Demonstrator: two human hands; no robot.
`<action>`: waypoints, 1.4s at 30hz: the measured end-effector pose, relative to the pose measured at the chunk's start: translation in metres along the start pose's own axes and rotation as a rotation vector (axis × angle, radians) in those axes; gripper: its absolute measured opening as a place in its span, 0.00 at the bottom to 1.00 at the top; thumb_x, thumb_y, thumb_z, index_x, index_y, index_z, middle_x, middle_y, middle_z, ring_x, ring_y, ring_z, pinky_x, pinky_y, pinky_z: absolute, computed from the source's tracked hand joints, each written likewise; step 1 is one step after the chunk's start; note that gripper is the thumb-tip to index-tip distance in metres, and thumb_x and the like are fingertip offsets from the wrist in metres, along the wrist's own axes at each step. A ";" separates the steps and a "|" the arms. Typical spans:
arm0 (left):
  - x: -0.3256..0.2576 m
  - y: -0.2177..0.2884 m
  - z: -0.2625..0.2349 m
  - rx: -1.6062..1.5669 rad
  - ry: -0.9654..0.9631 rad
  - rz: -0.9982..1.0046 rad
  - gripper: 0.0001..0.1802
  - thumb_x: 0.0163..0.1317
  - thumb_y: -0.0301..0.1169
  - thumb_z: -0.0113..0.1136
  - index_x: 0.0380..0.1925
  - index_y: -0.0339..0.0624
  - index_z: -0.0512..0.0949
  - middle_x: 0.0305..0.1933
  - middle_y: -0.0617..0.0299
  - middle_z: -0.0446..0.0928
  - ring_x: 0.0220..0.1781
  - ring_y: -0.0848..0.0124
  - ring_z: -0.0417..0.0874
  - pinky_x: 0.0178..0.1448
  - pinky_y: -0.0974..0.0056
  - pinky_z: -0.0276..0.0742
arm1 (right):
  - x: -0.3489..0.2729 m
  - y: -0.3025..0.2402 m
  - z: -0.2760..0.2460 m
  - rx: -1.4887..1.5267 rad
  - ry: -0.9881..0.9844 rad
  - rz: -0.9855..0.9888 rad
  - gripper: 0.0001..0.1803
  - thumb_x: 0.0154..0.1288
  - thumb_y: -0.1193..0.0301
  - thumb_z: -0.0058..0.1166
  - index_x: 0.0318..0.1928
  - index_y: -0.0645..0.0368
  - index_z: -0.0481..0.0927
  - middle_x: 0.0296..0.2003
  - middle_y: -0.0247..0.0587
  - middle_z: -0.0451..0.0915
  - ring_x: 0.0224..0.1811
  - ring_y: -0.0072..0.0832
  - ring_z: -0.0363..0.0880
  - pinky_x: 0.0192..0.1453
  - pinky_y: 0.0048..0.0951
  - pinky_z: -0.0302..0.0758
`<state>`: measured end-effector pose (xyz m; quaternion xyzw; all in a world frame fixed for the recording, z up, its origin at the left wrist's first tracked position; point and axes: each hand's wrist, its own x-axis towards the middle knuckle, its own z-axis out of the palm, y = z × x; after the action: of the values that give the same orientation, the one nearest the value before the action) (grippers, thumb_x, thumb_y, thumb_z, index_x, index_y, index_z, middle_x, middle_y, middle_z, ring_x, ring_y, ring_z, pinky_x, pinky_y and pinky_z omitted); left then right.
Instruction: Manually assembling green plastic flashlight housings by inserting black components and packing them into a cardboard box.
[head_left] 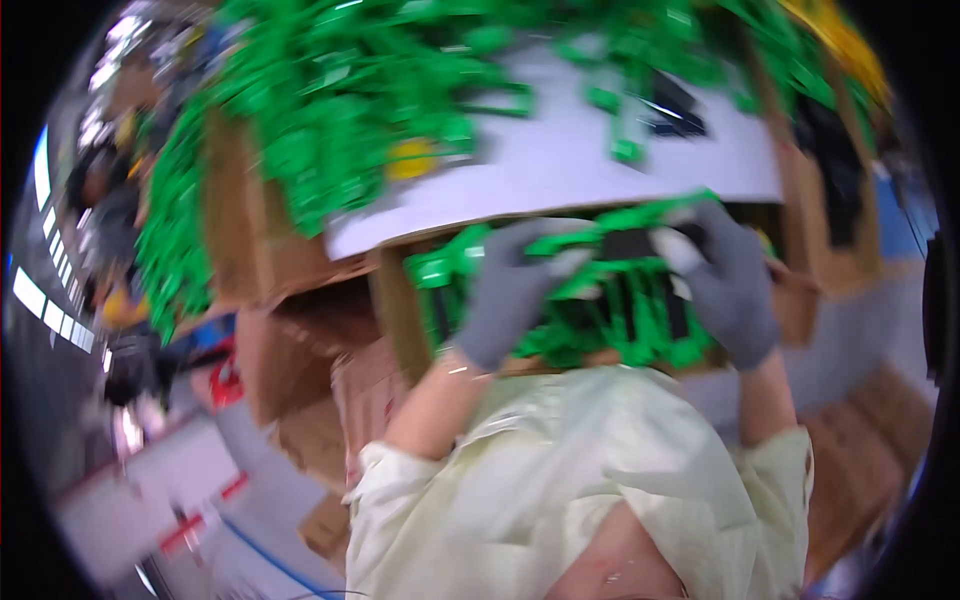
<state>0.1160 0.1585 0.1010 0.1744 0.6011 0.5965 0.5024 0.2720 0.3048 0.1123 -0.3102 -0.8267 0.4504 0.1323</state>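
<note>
Both my hands wear grey gloves and are raised in front of me over an open cardboard box (392, 310) full of green packets. My left hand (507, 290) grips a bunch of green packets (455, 262) at the box's left side. At the right, my right hand (730, 285) holds the other end of the bundle, where a dark item with a white part (640, 243) shows between the two hands. The view is blurred, so the packets' details are unclear.
A white table (600, 165) beyond the box carries a large heap of green packets (340, 90), a yellow piece (412, 158) and some black items (675, 110). More cardboard boxes (300, 350) stand on the left and right. Pale yellow sleeves cover my upper arms.
</note>
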 end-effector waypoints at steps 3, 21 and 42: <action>0.007 -0.017 0.007 -0.116 -0.049 0.017 0.14 0.57 0.22 0.61 0.45 0.33 0.79 0.39 0.57 0.80 0.34 0.71 0.83 0.39 0.67 0.84 | -0.008 0.009 -0.001 0.144 -0.020 0.105 0.05 0.64 0.75 0.50 0.39 0.64 0.75 0.30 0.31 0.75 0.34 0.15 0.70 0.41 0.20 0.69; -0.007 -0.016 0.002 -0.120 -0.034 0.052 0.07 0.54 0.19 0.64 0.34 0.32 0.79 0.26 0.60 0.79 0.25 0.76 0.81 0.24 0.73 0.77 | -0.018 0.048 0.004 0.267 -0.060 0.167 0.11 0.59 0.68 0.58 0.38 0.61 0.74 0.23 0.28 0.73 0.17 0.11 0.68 0.20 0.13 0.62; -0.044 0.053 -0.149 0.726 -0.015 -0.225 0.13 0.49 0.26 0.65 0.35 0.33 0.76 0.27 0.59 0.77 0.25 0.75 0.79 0.28 0.71 0.75 | -0.001 -0.027 0.116 -0.446 -0.376 -0.938 0.32 0.47 0.48 0.57 0.53 0.45 0.75 0.64 0.40 0.63 0.69 0.42 0.55 0.72 0.53 0.45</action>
<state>-0.0067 0.0543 0.1334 0.2785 0.7850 0.2843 0.4747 0.2046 0.2161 0.0694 0.1568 -0.9610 0.2046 0.0998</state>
